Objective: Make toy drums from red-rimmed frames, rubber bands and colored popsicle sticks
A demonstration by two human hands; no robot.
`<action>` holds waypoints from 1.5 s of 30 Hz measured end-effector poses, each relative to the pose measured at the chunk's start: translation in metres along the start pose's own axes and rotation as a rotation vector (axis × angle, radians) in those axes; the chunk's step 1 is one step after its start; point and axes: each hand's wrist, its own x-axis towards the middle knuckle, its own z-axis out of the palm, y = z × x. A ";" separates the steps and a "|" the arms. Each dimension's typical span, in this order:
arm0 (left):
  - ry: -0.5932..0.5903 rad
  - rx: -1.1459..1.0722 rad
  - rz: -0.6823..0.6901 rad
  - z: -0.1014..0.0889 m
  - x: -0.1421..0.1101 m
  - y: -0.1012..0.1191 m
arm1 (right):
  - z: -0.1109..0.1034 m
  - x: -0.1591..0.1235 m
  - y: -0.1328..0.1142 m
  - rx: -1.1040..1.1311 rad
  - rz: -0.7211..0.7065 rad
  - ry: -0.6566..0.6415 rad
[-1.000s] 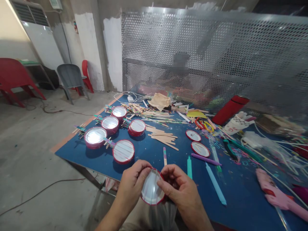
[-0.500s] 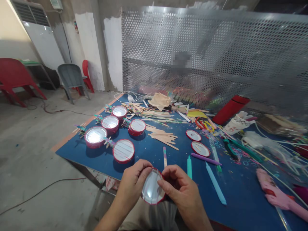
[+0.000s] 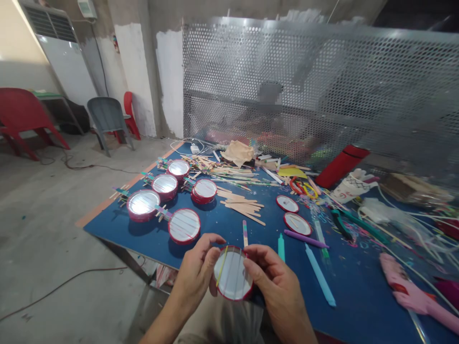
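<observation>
A red-rimmed round lid (image 3: 234, 279) with thin bands stretched over its pale face is held above my lap at the table's near edge. One yellow band crosses its left side. My right hand (image 3: 270, 277) grips the right rim, thumb on the front and fingers curled behind. At the left rim is my left hand (image 3: 201, 265), its thumb against the edge, index finger stretched out above, other fingers partly hidden behind. Just beyond the lid lies a striped craft stick (image 3: 245, 232). A finished-looking mini banjo (image 3: 184, 226) with strings lies to the left.
Several more mini banjos (image 3: 143, 205) stand at the table's left. Plain craft sticks (image 3: 245, 206), two red-rimmed lids (image 3: 297, 223), markers (image 3: 319, 274), pliers (image 3: 342, 224) and a pink glue gun (image 3: 405, 286) lie about. A red bottle (image 3: 342, 166) leans near the perforated metal panel (image 3: 229, 71).
The lid has turned and shifted slightly right, and a yellow band now shows on its left side. My left thumb and index finger have spread apart from their earlier pinch at the rim.
</observation>
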 end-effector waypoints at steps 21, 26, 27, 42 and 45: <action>-0.123 0.108 0.007 0.003 0.004 -0.005 | -0.003 0.001 -0.003 -0.031 -0.042 0.016; -0.154 0.038 -0.014 0.000 0.004 -0.010 | -0.028 -0.002 0.000 -0.025 -0.088 0.214; -0.164 0.034 -0.028 0.000 0.004 -0.010 | -0.037 -0.002 0.001 -0.026 -0.103 0.274; -0.249 0.170 -0.007 0.000 0.006 -0.001 | -0.056 0.001 -0.001 -0.075 -0.085 0.354; -0.219 0.092 -0.017 0.000 0.006 -0.003 | -0.038 0.005 -0.004 -0.101 -0.087 0.256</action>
